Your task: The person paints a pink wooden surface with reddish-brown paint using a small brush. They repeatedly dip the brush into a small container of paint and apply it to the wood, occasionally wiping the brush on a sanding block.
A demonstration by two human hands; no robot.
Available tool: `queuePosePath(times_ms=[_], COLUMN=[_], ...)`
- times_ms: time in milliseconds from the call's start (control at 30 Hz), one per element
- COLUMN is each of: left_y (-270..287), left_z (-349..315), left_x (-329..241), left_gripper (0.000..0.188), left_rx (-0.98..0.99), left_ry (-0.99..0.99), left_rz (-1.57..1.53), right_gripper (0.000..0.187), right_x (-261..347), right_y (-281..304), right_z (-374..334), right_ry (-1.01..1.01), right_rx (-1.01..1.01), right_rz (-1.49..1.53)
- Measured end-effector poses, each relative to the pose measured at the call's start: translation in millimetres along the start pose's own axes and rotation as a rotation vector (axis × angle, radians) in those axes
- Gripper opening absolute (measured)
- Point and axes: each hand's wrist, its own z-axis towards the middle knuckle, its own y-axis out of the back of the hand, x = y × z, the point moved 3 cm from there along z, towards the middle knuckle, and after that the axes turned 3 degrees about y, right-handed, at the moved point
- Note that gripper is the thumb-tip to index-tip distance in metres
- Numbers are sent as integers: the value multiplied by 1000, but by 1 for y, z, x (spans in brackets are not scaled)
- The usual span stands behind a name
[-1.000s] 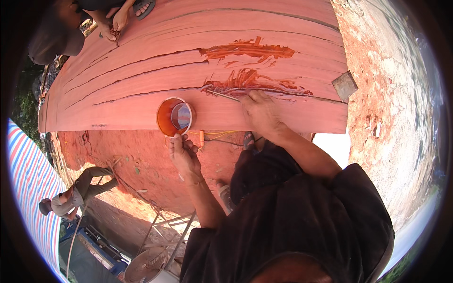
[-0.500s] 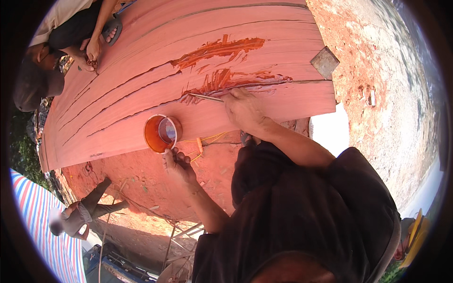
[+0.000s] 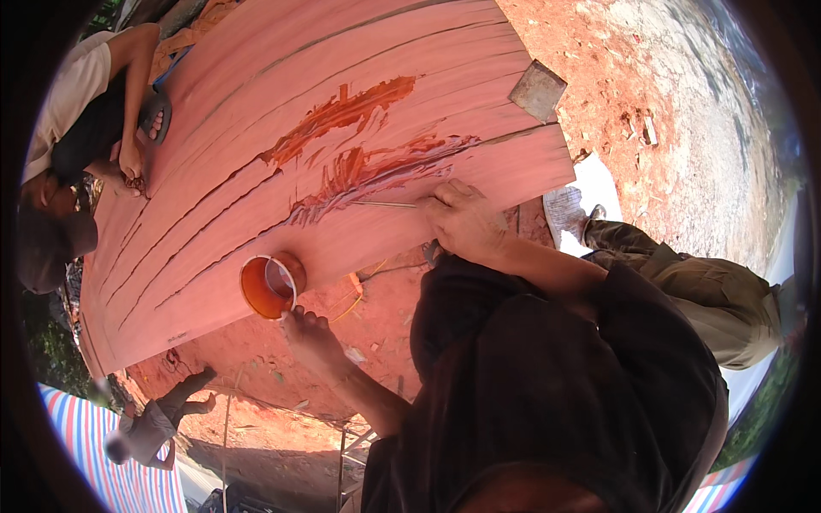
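Observation:
A large pinkish-red wooden slab (image 3: 376, 248) with long dark cracks lies before me. Glossy dark-red resin-like paste (image 3: 355, 175) is smeared in streaks along two of the cracks. My left hand (image 3: 312, 338) grips the near rim of an orange-brown cup (image 3: 253, 289), tilted by the slab's near edge; some dark liquid seems to be inside. Closed around a thin, flat, blade-like tool (image 3: 385, 204), my right hand (image 3: 466, 221) is over the near part of the slab. The tool's tip is beside the lower smear; whether it touches the wood, I cannot tell.
At the slab's far left, a crouching co-worker's hands (image 3: 132, 171) work at a crack. A square plate (image 3: 537, 91) lies on the right end, near a white sack (image 3: 590, 192). A person in brown trousers (image 3: 697, 278) stands at right. Another person (image 3: 152, 432) is at lower left.
My view has shifted, so the slab appears further left and lower. My right hand and the tool have drawn back slightly from the lower smear. A person in brown trousers has appeared at right.

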Motion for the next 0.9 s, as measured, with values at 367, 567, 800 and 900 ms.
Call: queuePosePath(times_ms=[367, 567, 800, 900], left_y=[5, 18, 11, 11], left_z=[5, 12, 7, 7], left_x=[2, 4, 4, 4], left_gripper=[25, 23, 23, 24], left_rx=[7, 58, -39, -4], left_ry=[-5, 45, 12, 10], left_rz=[13, -22, 53, 15], right_gripper=[27, 36, 29, 27], right_x=[-72, -110, -115, -113], right_y=[62, 78, 77, 72], right_z=[-41, -31, -32, -31], right_ry=[120, 188, 147, 122], right_rx=[7, 5, 30, 38], right_rz=[-67, -112, -78, -29])
